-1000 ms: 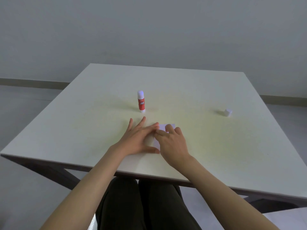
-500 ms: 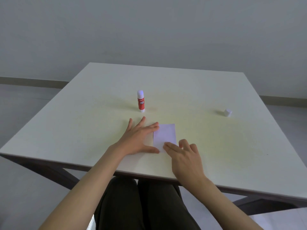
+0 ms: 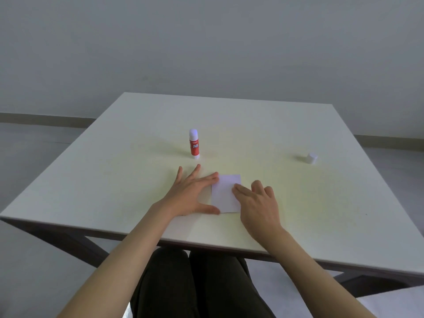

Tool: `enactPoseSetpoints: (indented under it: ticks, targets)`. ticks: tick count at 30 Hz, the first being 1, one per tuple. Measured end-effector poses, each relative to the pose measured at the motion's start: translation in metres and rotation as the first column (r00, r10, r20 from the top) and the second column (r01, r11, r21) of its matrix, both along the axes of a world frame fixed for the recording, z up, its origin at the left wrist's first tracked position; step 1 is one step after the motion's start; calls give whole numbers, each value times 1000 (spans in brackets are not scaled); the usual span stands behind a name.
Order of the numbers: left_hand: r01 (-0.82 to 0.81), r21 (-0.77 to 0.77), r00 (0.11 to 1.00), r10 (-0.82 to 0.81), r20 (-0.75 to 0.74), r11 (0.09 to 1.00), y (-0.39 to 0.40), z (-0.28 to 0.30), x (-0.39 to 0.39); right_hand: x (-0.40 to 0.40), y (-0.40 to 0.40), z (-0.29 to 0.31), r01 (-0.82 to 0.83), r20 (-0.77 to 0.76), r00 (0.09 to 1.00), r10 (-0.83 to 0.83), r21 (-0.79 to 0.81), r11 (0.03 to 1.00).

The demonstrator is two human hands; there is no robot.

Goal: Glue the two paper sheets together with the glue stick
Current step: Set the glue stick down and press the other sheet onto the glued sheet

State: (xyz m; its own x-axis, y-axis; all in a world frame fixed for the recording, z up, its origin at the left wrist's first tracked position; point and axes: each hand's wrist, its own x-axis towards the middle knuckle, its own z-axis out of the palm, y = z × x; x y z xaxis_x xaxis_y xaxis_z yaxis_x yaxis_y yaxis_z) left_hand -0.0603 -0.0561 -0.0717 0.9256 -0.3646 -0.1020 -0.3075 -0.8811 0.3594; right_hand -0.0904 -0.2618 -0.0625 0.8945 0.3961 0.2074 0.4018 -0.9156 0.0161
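Both hands lie flat, fingers released, on the white paper sheets [image 3: 226, 193] near the desk's [image 3: 114, 180] front edge: left hand [image 3: 191, 195] at their left side, right hand [image 3: 257, 204] at their right. The uncapped glue stick [image 3: 194, 144] stands upright behind them, its white cap [image 3: 311, 158] well apart to the right.

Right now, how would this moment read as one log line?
phase: pressing | left hand: flat on paper | right hand: fingers on paper | glue stick: upright, untouched

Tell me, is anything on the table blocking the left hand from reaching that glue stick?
Nothing visible does. The glue stick stands upright just beyond the left hand, with only bare table between them. The small white cap sits far off to the right.
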Motion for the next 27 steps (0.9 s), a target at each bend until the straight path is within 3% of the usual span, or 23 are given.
enactPoseSetpoints:
  ticks: [5, 12, 17, 27]
  targets:
    - [6, -3, 1000, -6, 7, 1000, 0, -1, 0, -40, -14, 1, -50, 133, 990, 41, 61, 997]
    - [12, -9, 1000, -12, 0, 1000, 0, -1, 2, 3, -3, 0, 9, -25, 1000, -10, -24, 1000]
    - [9, -16, 1000, -9, -8, 1000, 0, -1, 2, 29, 8, 4, 31, -32, 999, -31, -16, 999]
    - [22, 10, 999, -22, -24, 1000, 0, 0, 1, -47, -9, 4, -44, 21, 999, 43, 17, 999]
